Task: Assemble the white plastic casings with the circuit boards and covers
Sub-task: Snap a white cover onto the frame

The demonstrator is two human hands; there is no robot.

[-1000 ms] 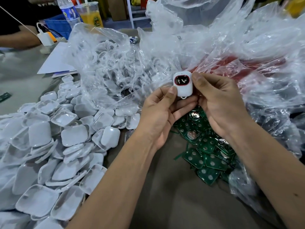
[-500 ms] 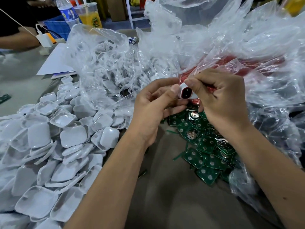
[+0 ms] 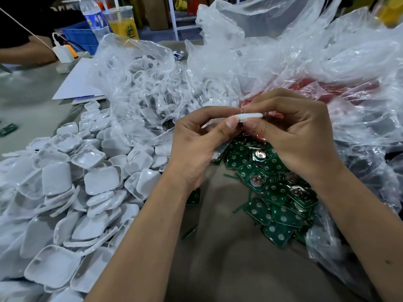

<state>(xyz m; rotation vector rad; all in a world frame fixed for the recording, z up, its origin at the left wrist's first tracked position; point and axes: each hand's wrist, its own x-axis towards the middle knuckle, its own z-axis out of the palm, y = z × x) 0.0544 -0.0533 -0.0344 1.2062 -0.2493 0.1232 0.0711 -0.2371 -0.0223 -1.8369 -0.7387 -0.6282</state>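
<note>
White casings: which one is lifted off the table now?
The white casing pinched edge-on between the left hand and right hand; all others lie in the pile on the table.

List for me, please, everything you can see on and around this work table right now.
Casing: one, white, seen edge-on, pinched between both hands.
Shells: a large loose heap, white, table's left side.
Circuit boards: a pile, green, under the right hand.
Plastic bags: several, clear, crumpled across the back and right; one holds white parts, another red ones.
Paper: white sheet, far left.
Bottle: one, clear, far edge.
Cup: one, orange drink, beside the bottle.
Crate: one, blue, behind the bottle.
Left hand: grips the casing.
Right hand: grips the casing.
</note>
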